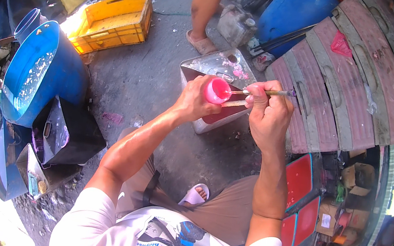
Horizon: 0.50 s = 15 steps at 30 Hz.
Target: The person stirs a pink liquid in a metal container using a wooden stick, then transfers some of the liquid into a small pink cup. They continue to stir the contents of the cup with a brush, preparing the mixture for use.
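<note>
Your left hand (192, 101) curls round the pink cup (214, 89) near 1 o'clock, mouth likely tilted your way for visibility; at its 3 o'clock, your right hand (272, 113) pinches thin sticks (281, 92).

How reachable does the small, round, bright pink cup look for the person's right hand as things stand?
Most likely yes: the left hand holds the cup close by, its mouth open, and only thin, light-brown sticks seem to lie between it and the right hand.
</note>
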Available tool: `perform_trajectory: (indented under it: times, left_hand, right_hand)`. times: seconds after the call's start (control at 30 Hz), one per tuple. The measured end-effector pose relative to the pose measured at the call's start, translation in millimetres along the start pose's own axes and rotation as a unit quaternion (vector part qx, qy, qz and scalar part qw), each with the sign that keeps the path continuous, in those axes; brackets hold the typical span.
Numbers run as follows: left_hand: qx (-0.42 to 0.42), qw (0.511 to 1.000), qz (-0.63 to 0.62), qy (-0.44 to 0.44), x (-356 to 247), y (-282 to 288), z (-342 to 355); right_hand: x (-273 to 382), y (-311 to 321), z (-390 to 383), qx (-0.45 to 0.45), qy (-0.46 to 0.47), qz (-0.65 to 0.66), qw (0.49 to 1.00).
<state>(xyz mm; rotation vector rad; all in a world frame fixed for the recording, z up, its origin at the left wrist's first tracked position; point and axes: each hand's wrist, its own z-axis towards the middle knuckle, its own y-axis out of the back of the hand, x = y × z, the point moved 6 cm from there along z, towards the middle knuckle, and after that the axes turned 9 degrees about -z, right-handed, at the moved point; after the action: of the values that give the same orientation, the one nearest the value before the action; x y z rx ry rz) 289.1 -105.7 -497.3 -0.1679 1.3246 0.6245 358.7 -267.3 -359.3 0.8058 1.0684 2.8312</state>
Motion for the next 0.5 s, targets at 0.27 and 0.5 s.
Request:
perform_trajectory:
  times: [0.27, 0.5]
  left_hand:
    - [0.038, 0.999, 0.002, 0.025, -6, 9, 4]
    - [0.015, 1.000, -0.001, -0.002, -17, 16, -5]
  right_hand:
    - [1, 0, 9, 0.006, -0.015, 0.010, 1.000]
    - [34, -1, 26, 0.023, 0.051, -0.012, 0.998]
